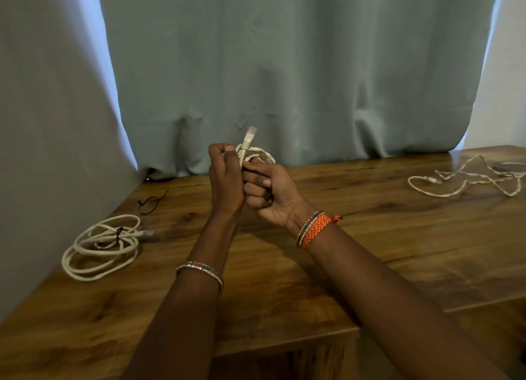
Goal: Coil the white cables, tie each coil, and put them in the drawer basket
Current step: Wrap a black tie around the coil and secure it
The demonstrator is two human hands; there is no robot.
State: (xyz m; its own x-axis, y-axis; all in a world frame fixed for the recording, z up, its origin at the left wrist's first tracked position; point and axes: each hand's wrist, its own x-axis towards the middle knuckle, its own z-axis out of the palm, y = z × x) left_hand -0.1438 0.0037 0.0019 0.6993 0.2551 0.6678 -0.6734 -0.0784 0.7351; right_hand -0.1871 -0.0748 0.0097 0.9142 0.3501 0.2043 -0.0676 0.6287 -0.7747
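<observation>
Grip: left hand (pixel 226 177) and right hand (pixel 266 193), both fists curled tight round one small white cable coil (pixel 256 154) raised above the wooden table (pixel 370 251); plug end (pixel 249 137) juts upward. Dark sliver in right fist, possibly a tie. Risk: loops springing loose if either fist slackens before tying. Tied coil (pixel 104 247) lies at table's left, spare black tie (pixel 150 201) near it. Uncoiled cable (pixel 466 180) sprawls far right. Drawer basket not in view.
</observation>
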